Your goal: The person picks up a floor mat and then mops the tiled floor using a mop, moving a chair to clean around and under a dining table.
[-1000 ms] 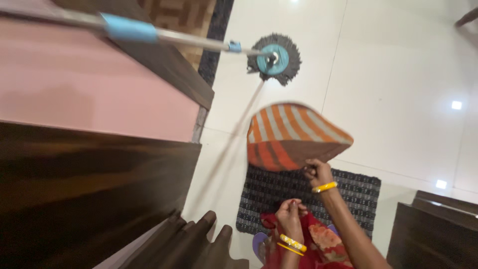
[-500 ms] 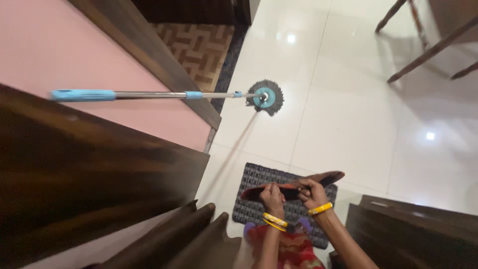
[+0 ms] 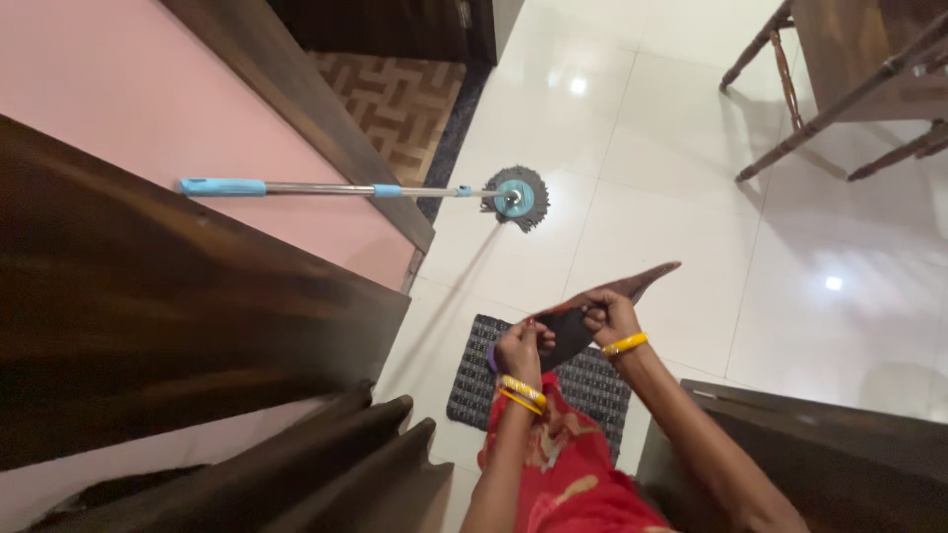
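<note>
Both my hands were up in front of me, gripping a small mat (image 3: 592, 306), dark on the side facing me, seen nearly edge-on, its far corner poking up and to the right over the floor. My left hand (image 3: 519, 350) had its fingers clenched on the near lower edge; my right hand (image 3: 610, 314) was pinched tight on the edge just beside it, a little higher. Yellow bangles (image 3: 521, 393) sat on the left wrist, one more on the right.

Below the mat I held, a dark woven doormat (image 3: 494, 390) lay flat on the floor, partly hidden by my arms and my red garment (image 3: 563, 474).

The floor (image 3: 691, 197) was glossy white tile, big squares, with bright ceiling-light spots reflecting off it. A spin mop (image 3: 518, 197) rested there, round grey head with a teal hub on the tile, its steel handle with blue grip leaning away left against the pink wall (image 3: 118, 99). Behind the mop head, a brown patterned rug (image 3: 395, 94) lay in a doorway with a dark wooden frame. Dark wood panelling ran along my left side, and dark curtain folds (image 3: 346, 464) hung near my left elbow. Top right, turned wooden chair legs (image 3: 780, 89) stood on the tile, well apart from me. A dark wooden piece (image 3: 839, 454) filled the lower right.
</note>
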